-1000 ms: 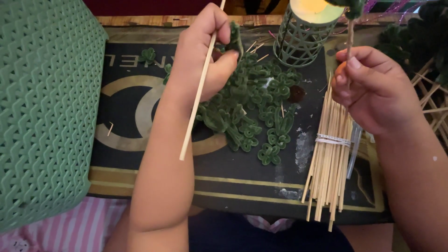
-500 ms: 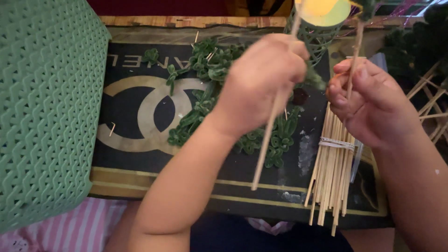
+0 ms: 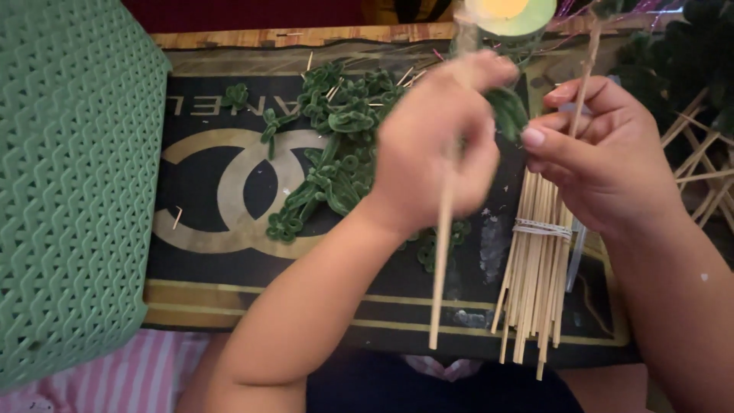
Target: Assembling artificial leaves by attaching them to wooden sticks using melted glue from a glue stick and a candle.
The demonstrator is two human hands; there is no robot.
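My left hand (image 3: 440, 145) is closed around a thin wooden stick (image 3: 441, 264) that hangs down over the black and gold tray (image 3: 229, 298), and it also pinches a small green curled piece (image 3: 506, 111). My right hand (image 3: 604, 157) holds another wooden stick (image 3: 587, 65) upright, its fingertips almost touching the green piece. Both hands are close together above the tray's right half. A heap of green curled pieces (image 3: 336, 145) lies on the tray to the left of my left hand. A bundle of wooden sticks (image 3: 535, 275) tied with a band lies below my right hand.
A green woven basket (image 3: 69, 191) stands at the left. A green wire holder with a yellow top (image 3: 512, 11) is at the tray's far edge. Dark green foliage on sticks (image 3: 699, 84) fills the right side. Pink striped cloth (image 3: 153, 375) shows at the bottom left.
My left hand has moved from the green heap rightward toward my right hand, carrying the stick and a green piece. My right hand stayed over the stick bundle.
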